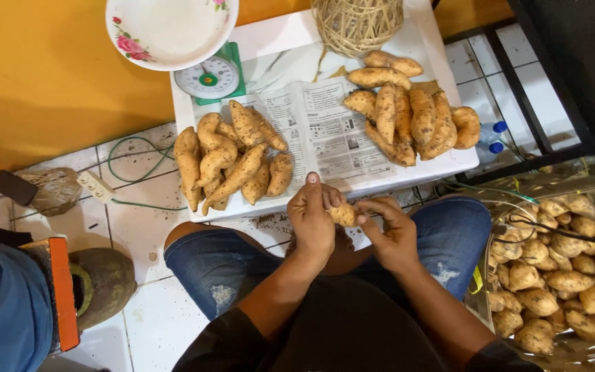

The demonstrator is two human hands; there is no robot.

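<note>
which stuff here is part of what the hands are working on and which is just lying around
In use: left hand and right hand both holding one small sweet potato; two sweet potato piles; bag of tubers.

Lying about: scale, plate, wicker ball, power strip, bottles.

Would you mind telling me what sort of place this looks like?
Probably a home or small workshop floor set up for sorting sweet potatoes: piles of them on a low white table, a kitchen scale, and a clear bag of more on the tiled floor.
</note>
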